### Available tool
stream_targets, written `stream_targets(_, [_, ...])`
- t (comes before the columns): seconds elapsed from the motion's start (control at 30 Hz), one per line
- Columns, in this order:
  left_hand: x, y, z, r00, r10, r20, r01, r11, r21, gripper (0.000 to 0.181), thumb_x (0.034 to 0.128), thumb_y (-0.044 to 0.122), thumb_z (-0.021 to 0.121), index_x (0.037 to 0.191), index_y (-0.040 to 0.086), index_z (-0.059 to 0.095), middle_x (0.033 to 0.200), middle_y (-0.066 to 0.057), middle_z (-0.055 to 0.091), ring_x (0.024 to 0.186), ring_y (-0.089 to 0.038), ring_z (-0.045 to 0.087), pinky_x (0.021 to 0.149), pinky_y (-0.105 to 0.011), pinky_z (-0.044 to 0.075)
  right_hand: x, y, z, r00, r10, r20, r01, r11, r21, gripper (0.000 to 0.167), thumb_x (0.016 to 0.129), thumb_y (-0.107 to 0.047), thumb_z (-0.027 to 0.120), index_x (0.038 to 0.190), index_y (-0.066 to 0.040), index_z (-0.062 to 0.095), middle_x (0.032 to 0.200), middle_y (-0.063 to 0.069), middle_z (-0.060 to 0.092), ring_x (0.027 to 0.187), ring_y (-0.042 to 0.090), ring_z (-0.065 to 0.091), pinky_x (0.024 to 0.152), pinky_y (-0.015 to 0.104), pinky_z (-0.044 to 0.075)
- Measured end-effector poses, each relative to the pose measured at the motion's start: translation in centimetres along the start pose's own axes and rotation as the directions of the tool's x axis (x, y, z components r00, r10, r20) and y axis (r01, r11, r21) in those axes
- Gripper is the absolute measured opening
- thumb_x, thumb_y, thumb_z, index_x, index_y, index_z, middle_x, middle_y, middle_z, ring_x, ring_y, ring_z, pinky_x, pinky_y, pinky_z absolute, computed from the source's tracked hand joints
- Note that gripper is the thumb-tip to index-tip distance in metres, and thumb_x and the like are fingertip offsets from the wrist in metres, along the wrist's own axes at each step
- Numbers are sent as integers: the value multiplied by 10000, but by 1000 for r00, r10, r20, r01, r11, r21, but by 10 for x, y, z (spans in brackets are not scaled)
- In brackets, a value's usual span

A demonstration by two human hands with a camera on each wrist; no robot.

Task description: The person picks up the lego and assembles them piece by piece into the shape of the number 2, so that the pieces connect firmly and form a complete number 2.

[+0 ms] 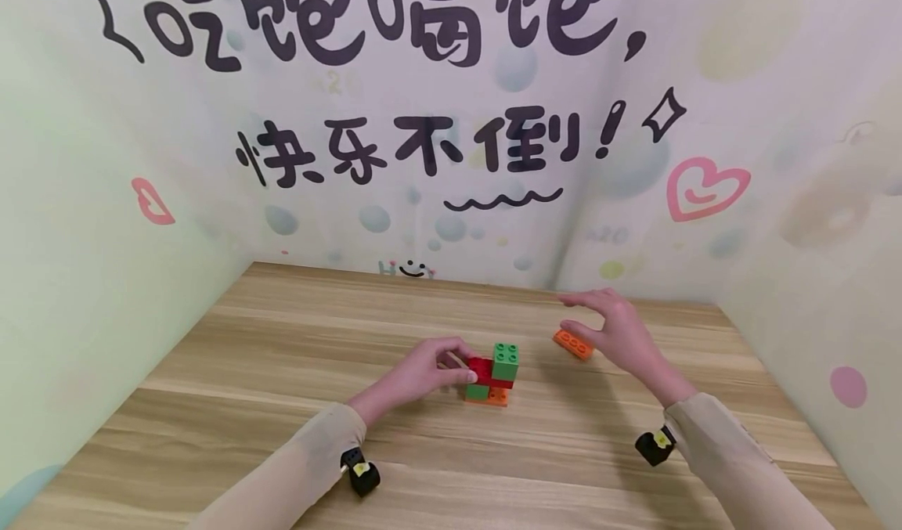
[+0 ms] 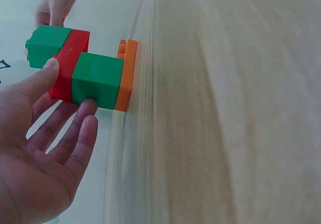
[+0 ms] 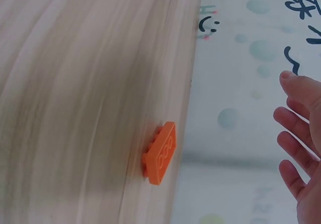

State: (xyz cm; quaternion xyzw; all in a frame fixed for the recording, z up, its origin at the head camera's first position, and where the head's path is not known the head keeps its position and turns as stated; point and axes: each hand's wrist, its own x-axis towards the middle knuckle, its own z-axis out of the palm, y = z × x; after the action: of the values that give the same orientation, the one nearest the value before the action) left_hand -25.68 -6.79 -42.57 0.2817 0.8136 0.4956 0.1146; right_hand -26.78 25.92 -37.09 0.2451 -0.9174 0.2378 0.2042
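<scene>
The head view looks forward and down from above the near side of the table (image 1: 564, 475), far enough back to take in both forearms (image 1: 289, 467) and the lettered wall (image 1: 500, 236). The left wrist view sits close by the left hand (image 2: 45, 138), turned on its side — table right, wall left — and faces the brick stack (image 2: 98, 81), which the head view shares. The right wrist view, turned the opposite way, looks past the right hand (image 3: 315, 133) from close by; the loose orange brick (image 3: 162, 156) and drawn smile (image 3: 203, 24) appear there and in the head view
</scene>
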Motion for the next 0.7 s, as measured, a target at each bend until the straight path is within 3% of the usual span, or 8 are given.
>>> stream_targets(0.7, [0, 1, 1, 1000, -6, -5, 6, 1000, -15, 179, 903, 215, 726, 1058, 131, 691, 1081, -80, 711, 900, -179, 674, 740, -389, 574, -10, 41, 16, 998, 44, 50, -41, 997, -64, 433, 809, -137, 811, 1221, -76, 690, 1199, 154, 706, 1064, 365, 633, 934, 561, 483])
